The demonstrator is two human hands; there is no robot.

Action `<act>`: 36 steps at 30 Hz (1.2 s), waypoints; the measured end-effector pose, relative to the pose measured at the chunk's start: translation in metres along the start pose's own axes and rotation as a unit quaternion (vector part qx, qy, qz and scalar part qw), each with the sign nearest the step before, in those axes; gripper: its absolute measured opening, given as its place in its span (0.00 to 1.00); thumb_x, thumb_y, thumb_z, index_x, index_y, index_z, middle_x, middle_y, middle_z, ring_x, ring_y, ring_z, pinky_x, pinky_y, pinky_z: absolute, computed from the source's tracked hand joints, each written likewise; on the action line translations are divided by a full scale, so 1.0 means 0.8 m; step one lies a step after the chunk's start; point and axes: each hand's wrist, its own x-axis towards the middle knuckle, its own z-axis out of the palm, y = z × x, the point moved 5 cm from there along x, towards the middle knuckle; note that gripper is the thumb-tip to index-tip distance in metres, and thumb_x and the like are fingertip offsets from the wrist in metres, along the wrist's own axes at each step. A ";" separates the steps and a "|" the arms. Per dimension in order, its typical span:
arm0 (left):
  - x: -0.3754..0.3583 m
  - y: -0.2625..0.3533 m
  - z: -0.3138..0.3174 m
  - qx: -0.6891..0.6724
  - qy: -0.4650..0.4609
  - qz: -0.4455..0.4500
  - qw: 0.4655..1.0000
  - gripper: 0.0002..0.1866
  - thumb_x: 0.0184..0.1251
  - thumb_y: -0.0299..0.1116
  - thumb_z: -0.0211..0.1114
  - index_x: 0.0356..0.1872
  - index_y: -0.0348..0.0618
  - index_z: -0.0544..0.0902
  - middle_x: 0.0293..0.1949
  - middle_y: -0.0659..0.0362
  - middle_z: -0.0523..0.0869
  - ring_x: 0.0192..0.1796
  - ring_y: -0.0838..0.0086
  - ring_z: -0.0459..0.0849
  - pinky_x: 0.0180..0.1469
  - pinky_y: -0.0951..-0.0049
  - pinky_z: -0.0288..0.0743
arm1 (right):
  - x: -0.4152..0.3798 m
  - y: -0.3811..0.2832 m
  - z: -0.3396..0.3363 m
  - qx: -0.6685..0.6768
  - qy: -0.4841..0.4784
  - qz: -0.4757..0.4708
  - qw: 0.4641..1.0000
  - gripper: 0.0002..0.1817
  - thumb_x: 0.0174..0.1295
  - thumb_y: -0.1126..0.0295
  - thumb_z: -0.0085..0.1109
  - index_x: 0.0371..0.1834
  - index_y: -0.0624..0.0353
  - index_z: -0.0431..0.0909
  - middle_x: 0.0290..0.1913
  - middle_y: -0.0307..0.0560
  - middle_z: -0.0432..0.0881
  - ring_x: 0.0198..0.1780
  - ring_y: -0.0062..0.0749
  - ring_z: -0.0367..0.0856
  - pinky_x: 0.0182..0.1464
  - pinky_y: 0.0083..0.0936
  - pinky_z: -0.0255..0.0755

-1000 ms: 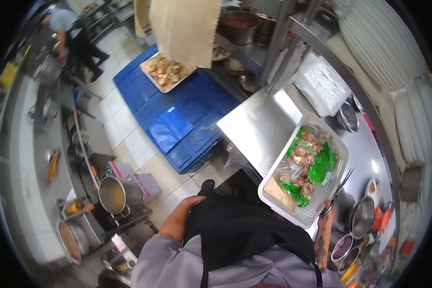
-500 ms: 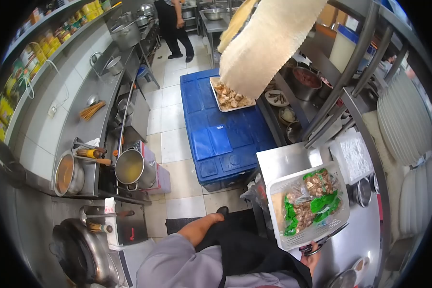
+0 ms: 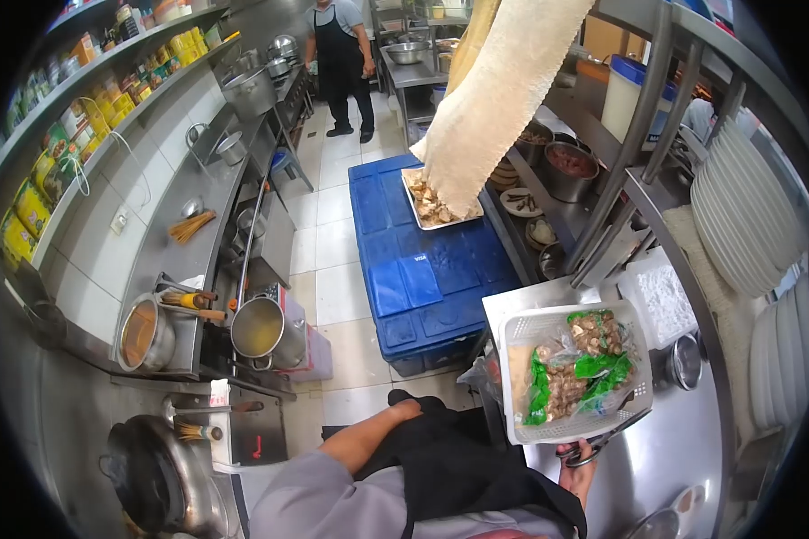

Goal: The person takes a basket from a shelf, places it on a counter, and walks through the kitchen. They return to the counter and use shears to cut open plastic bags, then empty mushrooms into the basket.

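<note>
My right hand (image 3: pixel 576 476) grips a pair of dark-handled scissors (image 3: pixel 595 451), its blades pointing up and right along the front edge of a white perforated plastic basket (image 3: pixel 520 432). Inside the basket are clear plastic bags with green printing that hold brownish, mushroom-like pieces (image 3: pixel 564 396). My left hand (image 3: pixel 408 410) rests by the black apron (image 3: pixel 458 472) at my body, with its fingers hidden.
A blue chest (image 3: pixel 377 225) carries a tray of pale chopped pieces (image 3: pixel 425 212), partly behind a hanging beige cloth (image 3: pixel 503 81). A steel pot (image 3: pixel 262 329) stands left of the aisle. Plates (image 3: pixel 737 207) are stacked right. Another person (image 3: pixel 337 63) stands at the back.
The view has tilted up, showing more of the person at the back. My right hand and the scissors have shifted slightly up and left in view. The basket stays on the counter.
</note>
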 end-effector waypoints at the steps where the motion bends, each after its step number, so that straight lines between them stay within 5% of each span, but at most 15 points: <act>1: -0.013 0.014 -0.009 -0.017 0.028 0.016 0.999 0.24 0.58 0.51 0.63 0.39 0.38 0.87 0.40 0.44 0.87 0.48 0.48 0.84 0.53 0.54 0.76 | -0.001 0.003 0.005 0.007 -0.008 0.002 1.000 0.16 0.64 0.70 0.62 0.51 0.64 0.72 0.35 0.48 0.81 0.33 0.35 0.82 0.36 0.33 0.80; 4: -0.071 0.066 -0.035 -0.041 0.077 0.045 0.995 0.21 0.59 0.49 0.63 0.36 0.37 0.87 0.37 0.42 0.86 0.45 0.47 0.84 0.52 0.53 0.77 | -0.003 0.010 0.012 0.035 -0.059 0.018 0.997 0.17 0.64 0.68 0.64 0.52 0.61 0.73 0.37 0.45 0.81 0.37 0.35 0.82 0.40 0.33 0.78; 9: -0.059 0.016 -0.020 -0.054 0.039 -0.179 0.982 0.28 0.56 0.56 0.65 0.41 0.38 0.88 0.48 0.44 0.86 0.55 0.53 0.84 0.56 0.58 0.77 | 0.007 0.023 0.003 0.027 -0.032 0.043 0.998 0.19 0.65 0.68 0.63 0.55 0.62 0.71 0.43 0.48 0.81 0.43 0.37 0.83 0.45 0.34 0.79; 11: -0.019 -0.029 0.013 -0.077 -0.004 -0.185 0.980 0.29 0.55 0.57 0.66 0.42 0.38 0.88 0.49 0.44 0.86 0.56 0.54 0.84 0.57 0.59 0.77 | 0.010 0.017 0.010 0.033 -0.041 0.049 0.997 0.19 0.65 0.67 0.63 0.55 0.63 0.72 0.45 0.49 0.82 0.44 0.37 0.84 0.45 0.34 0.79; 13: -0.001 -0.045 0.038 0.045 -0.041 -0.016 0.998 0.22 0.66 0.50 0.58 0.39 0.40 0.88 0.41 0.42 0.87 0.48 0.52 0.86 0.55 0.54 0.76 | 0.009 0.016 0.008 0.034 -0.043 0.054 0.997 0.19 0.65 0.67 0.62 0.55 0.63 0.72 0.45 0.49 0.82 0.44 0.37 0.84 0.46 0.33 0.79; 20: -0.141 0.088 -0.051 0.010 0.073 -0.068 0.995 0.16 0.64 0.42 0.62 0.38 0.38 0.86 0.40 0.45 0.87 0.46 0.49 0.85 0.50 0.54 0.78 | 0.015 0.022 0.002 0.028 -0.016 0.027 0.999 0.17 0.64 0.62 0.65 0.47 0.63 0.76 0.40 0.49 0.83 0.36 0.36 0.84 0.37 0.31 0.80; 23: -0.164 0.073 -0.055 -0.035 0.136 -0.075 0.987 0.16 0.62 0.41 0.62 0.36 0.36 0.86 0.40 0.43 0.87 0.46 0.49 0.85 0.51 0.54 0.79 | 0.031 0.026 -0.061 -0.034 0.044 -0.016 0.998 0.17 0.63 0.59 0.66 0.43 0.62 0.76 0.38 0.47 0.83 0.34 0.35 0.83 0.34 0.29 0.79; 25: -0.173 0.059 -0.054 -0.059 0.178 -0.101 0.977 0.16 0.61 0.41 0.62 0.35 0.37 0.86 0.39 0.43 0.87 0.46 0.50 0.85 0.51 0.54 0.79 | 0.041 0.012 -0.112 -0.116 0.085 0.028 0.989 0.15 0.66 0.70 0.61 0.50 0.66 0.70 0.41 0.51 0.80 0.41 0.32 0.80 0.44 0.28 0.79; 27: -0.181 0.040 -0.054 -0.114 0.257 -0.138 0.950 0.16 0.59 0.44 0.64 0.34 0.39 0.85 0.36 0.48 0.88 0.44 0.53 0.86 0.49 0.58 0.79 | 0.065 0.007 -0.169 -0.237 0.102 -0.122 0.958 0.14 0.64 0.69 0.64 0.46 0.64 0.71 0.35 0.47 0.78 0.34 0.29 0.78 0.37 0.26 0.76; 29: -0.185 0.017 -0.054 -0.234 0.281 -0.167 0.916 0.17 0.58 0.46 0.65 0.33 0.40 0.85 0.34 0.50 0.88 0.41 0.57 0.86 0.47 0.60 0.79 | 0.101 0.006 -0.209 -0.360 0.075 -0.385 0.846 0.13 0.62 0.69 0.66 0.42 0.62 0.72 0.29 0.43 0.77 0.26 0.26 0.76 0.30 0.24 0.74; 30: -0.189 -0.002 -0.040 -0.348 0.291 -0.190 0.870 0.18 0.57 0.48 0.66 0.32 0.40 0.85 0.33 0.51 0.88 0.39 0.61 0.86 0.45 0.63 0.79 | 0.085 -0.017 -0.194 -0.303 0.158 -0.397 0.852 0.13 0.61 0.72 0.66 0.42 0.62 0.72 0.27 0.42 0.76 0.25 0.25 0.75 0.30 0.23 0.74; 31: -0.190 -0.025 -0.032 -0.381 0.255 -0.217 0.862 0.20 0.56 0.50 0.69 0.32 0.41 0.84 0.31 0.54 0.87 0.34 0.66 0.84 0.42 0.66 0.77 | 0.087 -0.030 -0.164 -0.312 0.066 -0.370 0.872 0.11 0.62 0.78 0.63 0.45 0.63 0.72 0.32 0.42 0.77 0.30 0.24 0.75 0.33 0.22 0.74; 32: -0.198 -0.048 -0.015 -0.439 0.323 -0.231 0.806 0.23 0.56 0.50 0.69 0.42 0.40 0.83 0.32 0.51 0.87 0.36 0.65 0.85 0.43 0.65 0.78 | 0.091 -0.038 -0.126 -0.322 0.043 -0.368 0.871 0.11 0.62 0.78 0.63 0.45 0.63 0.72 0.32 0.42 0.77 0.30 0.24 0.75 0.33 0.22 0.74; 34: -0.229 -0.085 -0.002 -0.450 0.368 -0.287 0.762 0.40 0.56 0.49 0.69 0.65 0.36 0.68 0.50 0.39 0.83 0.53 0.52 0.82 0.56 0.59 0.76 | 0.100 -0.040 -0.013 -0.226 -0.100 -0.303 0.920 0.11 0.65 0.79 0.59 0.48 0.63 0.71 0.39 0.42 0.77 0.35 0.24 0.75 0.37 0.22 0.75; 36: -0.288 -0.097 -0.027 -0.392 0.489 -0.283 0.726 0.43 0.57 0.43 0.68 0.71 0.36 0.60 0.56 0.33 0.77 0.59 0.46 0.79 0.62 0.56 0.72 | 0.049 -0.043 0.121 -0.284 -0.217 -0.354 0.864 0.11 0.67 0.80 0.56 0.51 0.63 0.71 0.44 0.42 0.76 0.39 0.24 0.75 0.41 0.23 0.74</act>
